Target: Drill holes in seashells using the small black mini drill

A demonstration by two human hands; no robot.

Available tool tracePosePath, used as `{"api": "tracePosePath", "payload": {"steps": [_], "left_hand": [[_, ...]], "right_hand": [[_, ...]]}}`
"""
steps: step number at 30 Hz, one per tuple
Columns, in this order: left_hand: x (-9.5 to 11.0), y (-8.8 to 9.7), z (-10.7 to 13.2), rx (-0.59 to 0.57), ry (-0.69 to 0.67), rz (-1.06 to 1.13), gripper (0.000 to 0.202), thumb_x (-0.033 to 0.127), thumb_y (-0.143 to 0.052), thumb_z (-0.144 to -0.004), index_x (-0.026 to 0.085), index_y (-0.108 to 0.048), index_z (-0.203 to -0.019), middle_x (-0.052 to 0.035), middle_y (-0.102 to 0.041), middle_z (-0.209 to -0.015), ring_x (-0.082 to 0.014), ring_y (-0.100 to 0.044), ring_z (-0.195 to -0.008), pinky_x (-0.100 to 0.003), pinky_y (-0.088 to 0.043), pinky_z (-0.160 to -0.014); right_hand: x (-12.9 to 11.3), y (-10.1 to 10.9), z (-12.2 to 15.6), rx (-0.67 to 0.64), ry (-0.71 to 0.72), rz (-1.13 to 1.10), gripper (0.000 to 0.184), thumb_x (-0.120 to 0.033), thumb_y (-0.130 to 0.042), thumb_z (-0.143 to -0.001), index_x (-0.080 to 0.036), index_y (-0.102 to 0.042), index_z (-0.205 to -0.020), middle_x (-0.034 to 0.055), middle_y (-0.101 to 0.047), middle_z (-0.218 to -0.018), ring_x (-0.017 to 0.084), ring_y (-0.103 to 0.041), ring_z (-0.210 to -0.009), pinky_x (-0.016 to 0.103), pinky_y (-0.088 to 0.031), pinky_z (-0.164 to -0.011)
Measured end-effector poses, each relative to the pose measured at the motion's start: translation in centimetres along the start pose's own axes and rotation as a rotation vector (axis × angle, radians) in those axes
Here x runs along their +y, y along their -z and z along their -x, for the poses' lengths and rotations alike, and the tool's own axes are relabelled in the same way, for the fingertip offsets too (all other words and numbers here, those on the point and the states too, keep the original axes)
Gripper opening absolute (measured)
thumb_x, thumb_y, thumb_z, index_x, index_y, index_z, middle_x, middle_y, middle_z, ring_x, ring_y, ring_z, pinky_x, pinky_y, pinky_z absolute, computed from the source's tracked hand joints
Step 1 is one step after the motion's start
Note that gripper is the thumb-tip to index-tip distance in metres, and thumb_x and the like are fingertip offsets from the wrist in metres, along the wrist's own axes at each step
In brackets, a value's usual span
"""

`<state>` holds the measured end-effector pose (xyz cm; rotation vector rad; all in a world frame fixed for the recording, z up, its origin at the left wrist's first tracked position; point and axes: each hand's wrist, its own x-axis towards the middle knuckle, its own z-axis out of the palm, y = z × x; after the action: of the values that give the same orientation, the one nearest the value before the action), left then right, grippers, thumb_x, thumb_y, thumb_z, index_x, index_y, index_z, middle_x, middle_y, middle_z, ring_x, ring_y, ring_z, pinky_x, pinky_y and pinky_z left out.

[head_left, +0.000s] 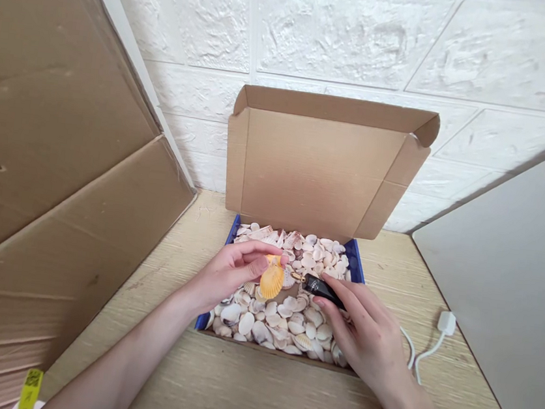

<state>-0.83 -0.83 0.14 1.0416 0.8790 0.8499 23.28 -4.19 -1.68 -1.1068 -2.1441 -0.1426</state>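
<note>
The left hand [233, 269] pinches an orange shell [271, 282] by its upper edge between thumb and fingertips and holds it upright just above the box [233, 231]; the right hand [361, 333] is closed around a small black tool [323, 288], whose brassy tip points at the shell from the right; tip and shell are very near, but whether they touch cannot be told.

This one shell is lifted clear of the heap, and its ribbed face shows no mark or hole at this size; so, as a judgement, the work on it looks barely started. The rest, a full layer of pale shells [289, 318], lies loose in the box; none is set apart on the bench [231, 390], so nothing here shows as finished (anything outside the view is unknown).

The box stands at the back of the bench with its cardboard lid [316, 170] folded up against the white brick wall [370, 38]. Large cardboard sheets [50, 172] lean on the left; a grey panel [515, 278] stands on the right. A white cable [425, 356] with a small plug [446, 321] lies on the bench just beside the right hand, apart from the box.
</note>
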Motion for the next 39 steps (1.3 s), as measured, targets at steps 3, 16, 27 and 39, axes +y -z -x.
{"api": "tracePosePath", "payload": {"steps": [3,16,27,39], "left_hand": [[0.18,-0.13,0.05,-0.003,0.009,-0.040,0.031,0.040,-0.067,-0.084,0.019,-0.068,-0.107,-0.0086,-0.072,-0.111,-0.0205,-0.067,-0.098,-0.025,-0.050,-0.079],[0.17,-0.16,-0.08,-0.010,0.005,-0.044,0.029,0.038,-0.067,-0.085,0.019,-0.069,-0.106,-0.0077,-0.074,-0.108,-0.0172,-0.067,-0.095,-0.021,-0.048,-0.075],[0.39,-0.22,0.10,-0.030,0.046,-0.071,0.032,0.039,-0.068,-0.083,0.017,-0.068,-0.107,-0.0086,-0.073,-0.110,-0.0196,-0.067,-0.100,-0.023,-0.050,-0.076],[0.47,-0.33,0.13,-0.081,0.052,-0.164,0.030,0.040,-0.068,-0.083,0.019,-0.069,-0.103,-0.0069,-0.073,-0.110,-0.0198,-0.067,-0.102,-0.025,-0.051,-0.080]], "right_hand": [[-0.01,0.00,-0.02,0.004,0.005,-0.001,0.032,-0.024,-0.059,-0.089,-0.016,-0.056,-0.120,0.0087,-0.070,-0.097,0.017,-0.067,-0.082,0.028,-0.056,-0.072],[0.10,-0.07,0.10,-0.008,0.009,-0.002,0.031,-0.024,-0.059,-0.090,-0.014,-0.056,-0.119,0.0091,-0.070,-0.098,0.017,-0.066,-0.083,0.029,-0.055,-0.072],[0.10,0.00,0.04,0.034,0.035,-0.001,0.035,-0.018,-0.063,-0.086,-0.015,-0.056,-0.120,0.0095,-0.068,-0.099,0.018,-0.063,-0.083,0.032,-0.053,-0.073],[0.37,-0.07,0.23,-0.014,-0.021,-0.007,0.033,-0.023,-0.060,-0.089,-0.019,-0.056,-0.121,0.0077,-0.068,-0.099,0.019,-0.064,-0.085,0.032,-0.053,-0.072]]}}
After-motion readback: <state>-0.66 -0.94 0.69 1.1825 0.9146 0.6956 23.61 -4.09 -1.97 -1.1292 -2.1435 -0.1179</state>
